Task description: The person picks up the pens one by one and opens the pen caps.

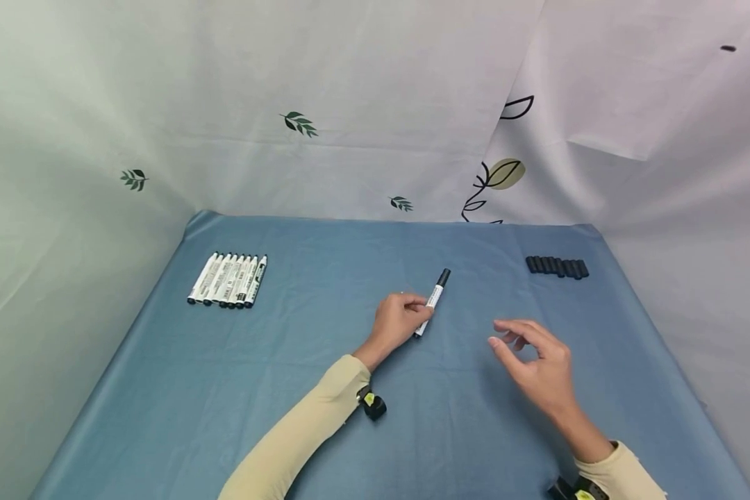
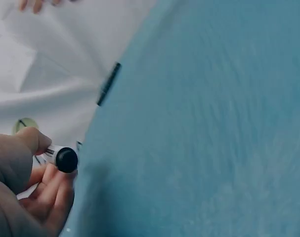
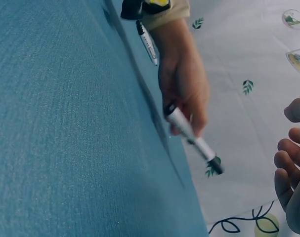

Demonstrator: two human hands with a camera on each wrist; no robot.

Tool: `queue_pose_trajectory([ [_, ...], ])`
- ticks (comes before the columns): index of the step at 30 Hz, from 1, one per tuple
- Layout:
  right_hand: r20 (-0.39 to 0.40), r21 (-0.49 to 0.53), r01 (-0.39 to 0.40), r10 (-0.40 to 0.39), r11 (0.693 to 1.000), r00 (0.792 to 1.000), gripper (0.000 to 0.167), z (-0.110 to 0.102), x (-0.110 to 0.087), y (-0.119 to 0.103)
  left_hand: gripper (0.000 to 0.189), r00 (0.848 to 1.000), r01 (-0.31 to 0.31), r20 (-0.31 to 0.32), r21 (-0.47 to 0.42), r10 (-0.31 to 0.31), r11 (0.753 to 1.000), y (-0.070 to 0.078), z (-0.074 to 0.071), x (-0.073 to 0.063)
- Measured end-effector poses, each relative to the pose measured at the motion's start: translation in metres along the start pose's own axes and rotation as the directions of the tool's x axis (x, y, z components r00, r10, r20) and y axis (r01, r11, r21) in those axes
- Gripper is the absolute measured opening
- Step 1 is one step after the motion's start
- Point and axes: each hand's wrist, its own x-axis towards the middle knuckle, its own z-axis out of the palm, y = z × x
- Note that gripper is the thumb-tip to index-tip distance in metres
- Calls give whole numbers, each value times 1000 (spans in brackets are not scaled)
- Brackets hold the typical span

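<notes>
My left hand pinches a white marker between thumb and fingers over the middle of the table. The marker is tilted, with its long black end pointing up and away. Close up in the left wrist view, the black round bottom of the marker faces the camera. My right hand hovers to the right of the marker, fingers loosely bent and apart, holding nothing. In the right wrist view its fingers show at the right edge, apart from the marker.
Several white markers lie side by side at the back left of the blue-covered table. A row of several black marker caps lies at the back right. Patterned cloth hangs behind the table.
</notes>
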Motion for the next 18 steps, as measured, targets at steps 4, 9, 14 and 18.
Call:
queue_pose_trajectory([
  [4,6,6,-26,26,1000,1000,33,1,0,0,21,998,-28,54,-128,35,991,9,-12,-11],
  [9,0,15,-23,23,1000,1000,36,4,0,-1,22,994,-65,75,-164,78,984,20,-27,-26],
  [14,1,38,-23,23,999,1000,33,5,6,-14,19,990,-118,58,-151,128,981,27,-38,-43],
  [18,4,62,-5,5,998,1000,32,3,11,-31,20,986,-140,64,-151,151,979,29,-48,-60],
])
